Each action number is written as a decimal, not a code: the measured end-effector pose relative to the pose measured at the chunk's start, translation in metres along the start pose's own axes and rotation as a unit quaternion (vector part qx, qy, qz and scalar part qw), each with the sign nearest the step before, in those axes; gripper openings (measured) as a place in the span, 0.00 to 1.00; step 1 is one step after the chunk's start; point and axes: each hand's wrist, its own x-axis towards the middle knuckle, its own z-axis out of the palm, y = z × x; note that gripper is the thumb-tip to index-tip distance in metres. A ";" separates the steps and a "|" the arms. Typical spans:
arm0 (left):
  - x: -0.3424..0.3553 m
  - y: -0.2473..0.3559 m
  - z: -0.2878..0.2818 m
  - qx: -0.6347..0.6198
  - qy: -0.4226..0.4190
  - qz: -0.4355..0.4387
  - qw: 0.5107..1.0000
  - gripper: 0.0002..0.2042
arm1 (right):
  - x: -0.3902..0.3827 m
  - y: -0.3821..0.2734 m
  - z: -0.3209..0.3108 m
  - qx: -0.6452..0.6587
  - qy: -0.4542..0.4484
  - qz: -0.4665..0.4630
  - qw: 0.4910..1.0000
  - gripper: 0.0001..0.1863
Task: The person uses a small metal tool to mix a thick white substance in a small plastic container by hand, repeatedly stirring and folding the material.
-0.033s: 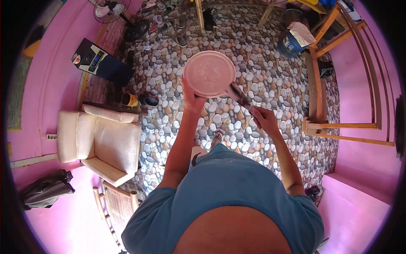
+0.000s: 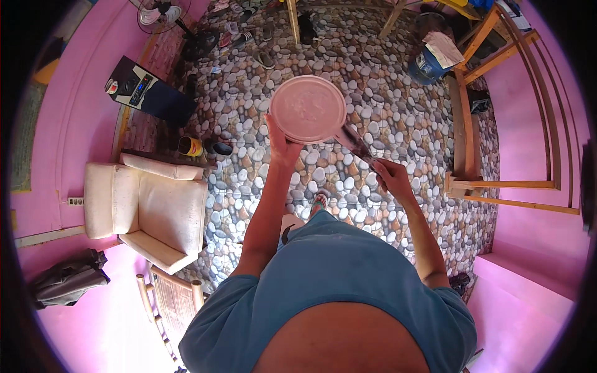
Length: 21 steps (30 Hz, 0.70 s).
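A round, pale pink lid-like disc (image 2: 307, 109) with a raised rim is held over the floor, its top smeared with a whitish-pink coating. My left hand (image 2: 284, 144) grips its near left edge, thumb along the rim; the fingers underneath are mostly hidden. In my right hand (image 2: 392, 176), fingers wrap round the handle end of a flat, dark-stained spatula-like tool (image 2: 354, 142). Its pinkish wide end meets the disc's near right rim; whether it touches or only overlaps in view, I cannot tell.
A cream armchair (image 2: 165, 208) and a tall black speaker (image 2: 152, 90) stand at left. A yellow can (image 2: 190, 147) is beside the armchair. At right are a wooden frame (image 2: 466, 124) and a blue bucket (image 2: 426, 67). Shoes (image 2: 265, 59) lie on the pebble-patterned floor (image 2: 373, 217) farther off.
My right hand and the tool have shifted very slightly. The disc stays almost in place, in my left hand's grip.
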 end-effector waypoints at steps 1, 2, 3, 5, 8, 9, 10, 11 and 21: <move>0.000 -0.001 -0.004 0.007 -0.008 0.004 1.000 0.34 | -0.005 0.004 -0.006 -0.002 0.006 -0.008 1.000 0.18; 0.001 -0.002 -0.005 0.006 -0.008 0.005 1.000 0.34 | -0.005 0.000 -0.007 -0.003 0.006 -0.008 1.000 0.18; 0.002 -0.002 -0.005 0.004 -0.005 0.006 1.000 0.34 | -0.006 -0.005 -0.009 0.007 0.015 -0.005 1.000 0.18; 0.002 -0.002 -0.006 0.001 0.000 0.009 1.000 0.33 | -0.003 -0.031 -0.005 0.015 0.011 -0.004 1.000 0.18; 0.012 -0.007 0.003 -0.004 0.006 -0.010 1.000 0.33 | 0.032 -0.036 0.017 0.068 -0.016 -0.061 0.996 0.18; 0.017 -0.010 0.003 -0.008 0.016 -0.011 1.000 0.34 | 0.042 -0.035 0.023 0.074 -0.035 -0.067 0.994 0.18; 0.023 -0.012 0.004 -0.012 0.026 -0.013 0.999 0.34 | 0.047 -0.031 0.024 0.074 -0.034 -0.069 0.994 0.18; 0.027 -0.008 0.004 -0.011 0.029 -0.010 0.999 0.34 | 0.053 -0.027 0.026 0.059 -0.025 -0.045 0.997 0.19; 0.107 0.025 -0.036 -0.008 0.038 0.005 0.999 0.33 | 0.112 -0.050 0.032 0.002 0.064 -0.092 0.994 0.15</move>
